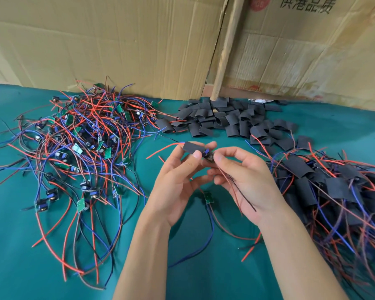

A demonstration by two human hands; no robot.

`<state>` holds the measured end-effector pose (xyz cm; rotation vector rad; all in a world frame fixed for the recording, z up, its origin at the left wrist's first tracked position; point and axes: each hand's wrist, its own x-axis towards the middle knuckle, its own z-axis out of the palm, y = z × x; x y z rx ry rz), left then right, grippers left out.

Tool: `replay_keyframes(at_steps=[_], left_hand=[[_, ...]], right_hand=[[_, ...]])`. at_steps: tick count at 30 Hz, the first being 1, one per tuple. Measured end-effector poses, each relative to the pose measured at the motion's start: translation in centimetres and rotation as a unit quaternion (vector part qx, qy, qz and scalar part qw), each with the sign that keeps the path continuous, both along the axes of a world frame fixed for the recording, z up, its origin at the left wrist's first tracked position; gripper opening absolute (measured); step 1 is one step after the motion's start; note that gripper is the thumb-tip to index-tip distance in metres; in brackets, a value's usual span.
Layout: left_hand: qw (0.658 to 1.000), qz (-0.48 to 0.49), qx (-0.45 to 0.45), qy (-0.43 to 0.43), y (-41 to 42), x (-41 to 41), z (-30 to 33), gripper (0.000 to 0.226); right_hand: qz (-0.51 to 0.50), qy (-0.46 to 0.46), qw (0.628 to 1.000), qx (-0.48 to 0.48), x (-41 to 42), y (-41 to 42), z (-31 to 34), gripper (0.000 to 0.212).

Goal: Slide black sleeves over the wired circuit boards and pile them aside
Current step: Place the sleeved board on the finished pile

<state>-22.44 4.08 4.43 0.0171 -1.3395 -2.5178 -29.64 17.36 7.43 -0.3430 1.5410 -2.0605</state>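
Two hands are working together above the green surface [41, 267], and I am holding both up in the middle of the view. My left hand [178, 180] is pinching a black sleeve [192, 146] between thumb and fingers, while my right hand [245, 176] is pinching a wired circuit board [208, 155] at its exposed end. That board is sitting partly inside the sleeve, with red wire trailing out to the left and red and black wires hanging down across my right palm. To the left, a tangled heap of bare boards [74, 144] is lying with red, blue and black leads. Loose sleeves [225, 120] are lying piled at the back near the cardboard [117, 40], and the sleeved pile [325, 187] is lying on the right. One bare board [208, 197] is lying just below my hands.
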Motion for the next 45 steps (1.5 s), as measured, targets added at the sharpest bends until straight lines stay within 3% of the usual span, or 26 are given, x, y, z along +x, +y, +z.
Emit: replay_keyframes(at_steps=[10,14,18,24,28,36,41,45], left_hand=[[0.999,-0.016,0.048,0.003,0.3,-0.1,-0.2,0.024],[0.998,-0.022,0.054,-0.003,0.5,-0.3,-0.2,0.042],[0.996,-0.042,0.074,0.000,0.6,-0.4,-0.2,0.035],[0.994,-0.037,0.100,-0.016,0.6,-0.4,0.0,0.040],[0.994,-0.022,0.097,-0.040,0.6,-0.4,0.0,0.061],[0.994,-0.041,0.099,-0.005,0.8,-0.7,-0.7,0.025],[0.998,-0.032,0.054,-0.006,0.9,-0.6,-0.5,0.023],[0.999,-0.028,0.033,-0.007,1.3,-0.8,-0.4,0.027]], right_hand=[[0.031,0.024,0.999,0.015,-0.1,0.2,-0.1,0.004],[0.023,-0.012,1.000,-0.012,-0.2,0.0,-0.3,0.005],[0.035,-0.059,0.996,-0.057,0.0,-0.2,-0.3,0.020],[-0.004,-0.017,0.997,-0.070,0.3,-0.6,-0.7,0.004],[-0.033,0.044,0.998,-0.016,0.1,-0.6,-0.9,0.007],[-0.034,0.051,0.998,-0.001,0.0,-0.1,-0.6,0.010],[-0.046,0.034,0.998,-0.002,0.0,-0.5,-0.9,0.009],[-0.090,0.131,0.986,0.042,0.3,-0.9,-1.4,0.015]])
